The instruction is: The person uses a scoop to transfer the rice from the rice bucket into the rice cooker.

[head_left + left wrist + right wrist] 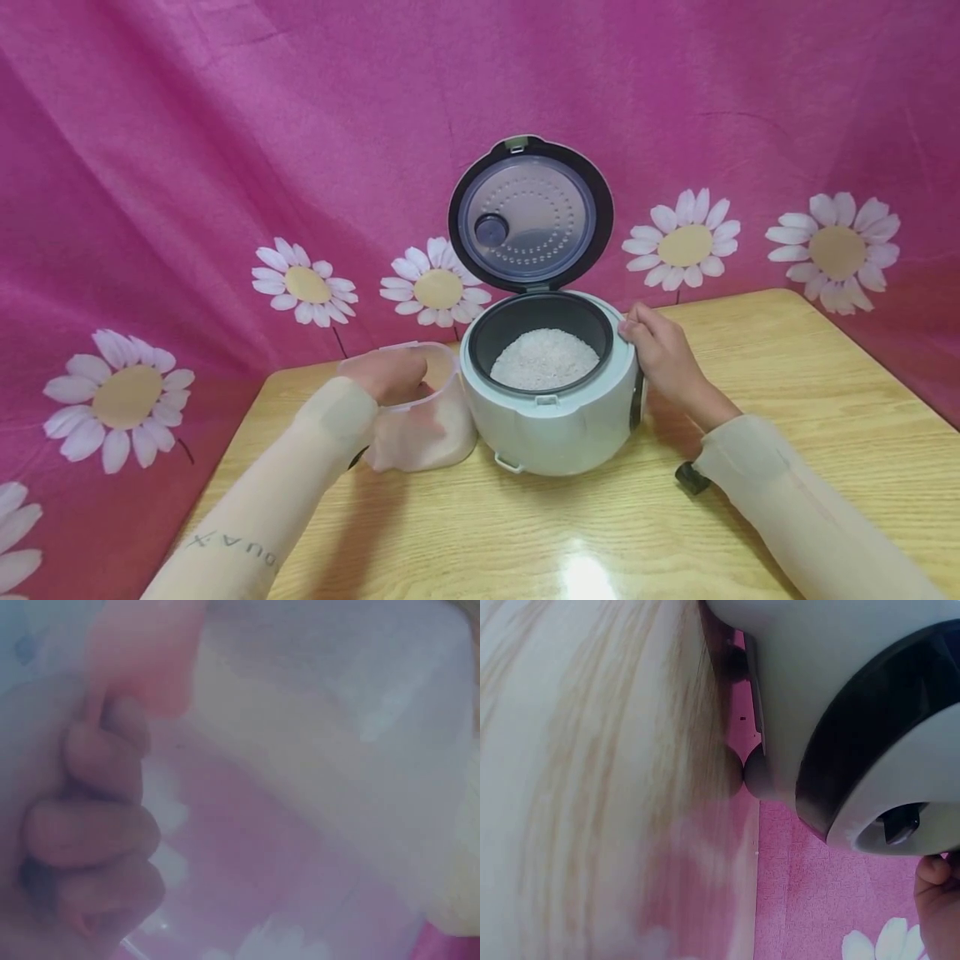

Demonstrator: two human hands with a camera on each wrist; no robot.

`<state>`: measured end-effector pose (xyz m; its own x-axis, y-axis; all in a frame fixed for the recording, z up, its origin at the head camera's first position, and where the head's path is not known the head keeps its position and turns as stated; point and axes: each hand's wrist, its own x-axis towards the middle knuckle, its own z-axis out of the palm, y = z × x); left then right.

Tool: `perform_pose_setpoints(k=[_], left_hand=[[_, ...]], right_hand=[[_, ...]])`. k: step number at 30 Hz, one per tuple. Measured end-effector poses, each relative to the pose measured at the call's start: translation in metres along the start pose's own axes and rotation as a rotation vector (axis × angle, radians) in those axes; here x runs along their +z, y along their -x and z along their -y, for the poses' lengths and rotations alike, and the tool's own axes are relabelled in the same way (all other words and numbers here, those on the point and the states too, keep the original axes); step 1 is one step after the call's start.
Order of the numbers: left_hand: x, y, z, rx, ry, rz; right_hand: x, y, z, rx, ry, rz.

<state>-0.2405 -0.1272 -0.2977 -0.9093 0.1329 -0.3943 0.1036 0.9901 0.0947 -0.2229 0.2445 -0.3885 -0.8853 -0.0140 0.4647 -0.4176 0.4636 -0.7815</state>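
Observation:
In the head view, my left hand (388,374) reaches inside a translucent pinkish tub (442,446), its fingers partly hidden by the rim. The left wrist view shows those fingers curled round the handle of a pink plastic scoop (150,660); a pale mass, blurred, lies beyond it. Right of the tub stands a pale green rice cooker (551,433) with its lid (528,217) raised. White rice (545,358) fills part of its dark inner pot (487,329). My right hand (666,354) grips the cooker's right upper edge, thumb on the rim.
Both the cooker and tub stand on a wood-grain table (480,542). Behind hangs a pink cloth (360,125) printed with white daisies. The raised lid stands close before the cloth. A dark strap piece (692,478) shows at my right wrist.

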Motion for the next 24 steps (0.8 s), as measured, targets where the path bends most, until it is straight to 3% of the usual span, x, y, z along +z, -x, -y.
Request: perform_pose_setpoints(k=[3,7,15,24], left_hand=[[-0.002,-0.005,0.0,0.125,-0.147,0.001],[0.0,-0.009,0.002,0.225,-0.207,-0.013],[0.012,-0.003,0.012,0.133,-0.087,-0.047],[0.012,-0.009,0.012,0.156,-0.164,-0.076]], right_hand=[[0.001,0.0,0.0,0.001,0.0,0.002],[0.001,0.0,0.001,-0.001,0.002,-0.001],[0.004,0.0,-0.001,0.007,-0.006,0.012],[0.001,-0.001,-0.002,0.004,0.016,0.001]])
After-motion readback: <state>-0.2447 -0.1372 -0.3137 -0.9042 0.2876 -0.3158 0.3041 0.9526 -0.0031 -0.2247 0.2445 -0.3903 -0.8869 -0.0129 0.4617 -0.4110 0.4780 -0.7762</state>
